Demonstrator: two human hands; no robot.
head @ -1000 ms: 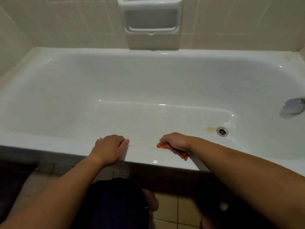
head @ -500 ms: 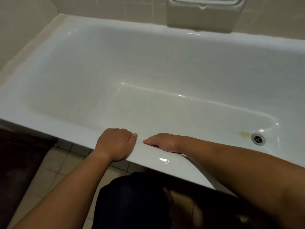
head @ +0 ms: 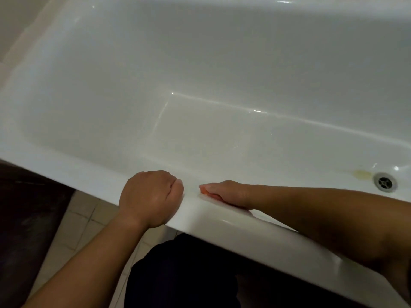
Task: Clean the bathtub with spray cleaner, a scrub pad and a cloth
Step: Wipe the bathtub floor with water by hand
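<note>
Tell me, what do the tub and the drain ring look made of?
The bathtub looks like glossy white enamel or acrylic: bright streaks of light show on it, but the base is unclear. The drain ring looks like silvery polished metal, probably chrome or steel.

No readable text, label, brand, number or sign anywhere in view. Bathtub [head: 93, 174] enamel is plain white, unmarked on rim, walls and floor. Drain [head: 384, 182], at the tub's floor end, shows only its metal grid, no lettering legible.
</note>
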